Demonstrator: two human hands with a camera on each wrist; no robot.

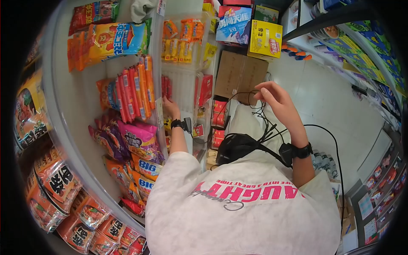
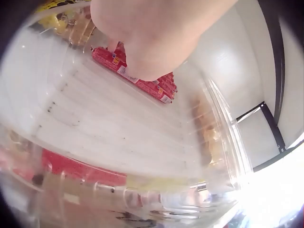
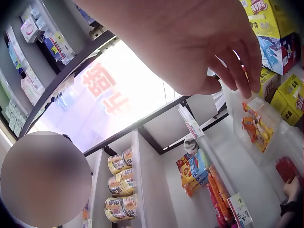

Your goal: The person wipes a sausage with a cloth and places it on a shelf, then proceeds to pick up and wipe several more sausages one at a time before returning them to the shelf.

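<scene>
My left hand (image 1: 172,109) reaches into a clear plastic bin (image 2: 104,123) on the shelf. In the left wrist view it covers the middle of several red-wrapped sausage sticks (image 2: 147,88), which lie side by side in the bin. One fingertip shows behind the front stick; the other fingers are hidden, and the hand appears to grip the sticks. My right hand (image 1: 276,100) is raised in front of the body above black cables (image 1: 265,123). Its fingers are loosely bent and hold nothing. In the right wrist view these fingers overlap the upper rim of a clear bin (image 3: 232,102).
More red and orange sausage sticks (image 1: 136,91) stand on the shelf at left, near snack bags (image 1: 138,140). Orange and yellow packets (image 1: 182,40) fill the upper clear bin. A brown carton (image 1: 240,76) and yellow box (image 1: 265,38) stand ahead. A black bag (image 1: 236,148) hangs at the waist.
</scene>
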